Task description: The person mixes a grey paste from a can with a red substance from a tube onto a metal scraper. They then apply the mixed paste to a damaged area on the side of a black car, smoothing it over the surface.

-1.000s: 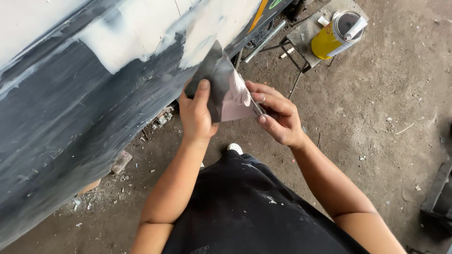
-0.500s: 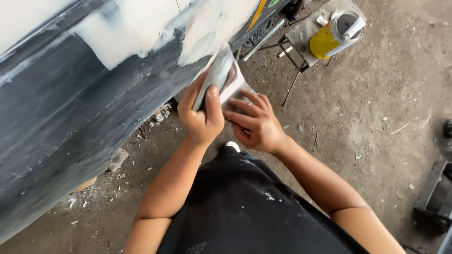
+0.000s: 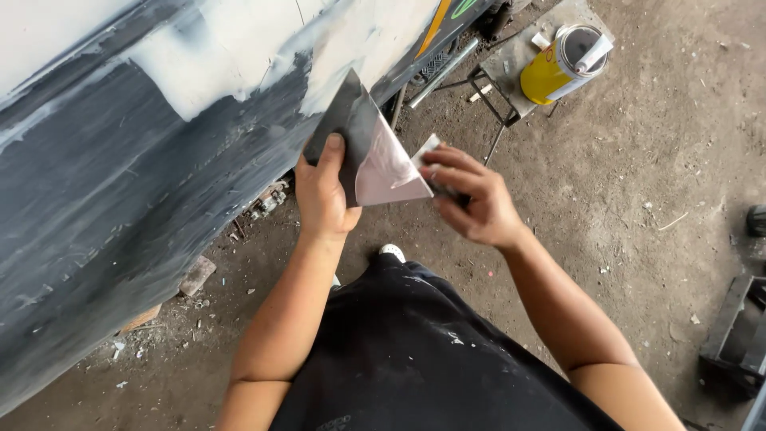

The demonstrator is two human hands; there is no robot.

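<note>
Left hand (image 3: 323,195) grips the dark flat board (image 3: 351,132) just off the grey vehicle panel (image 3: 120,199), right hand (image 3: 475,203) pinches a small scraper (image 3: 427,152) against its pink filler (mixing, it looks like), calling for steady strokes.

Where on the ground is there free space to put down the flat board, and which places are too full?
Free: bare dirt floor between the right hand, the yellow tin can on its small metal stand and the dark metal frame. Crowded: the strip under the grey car body panel, with a brick and debris; left hand holds the dark board.
</note>
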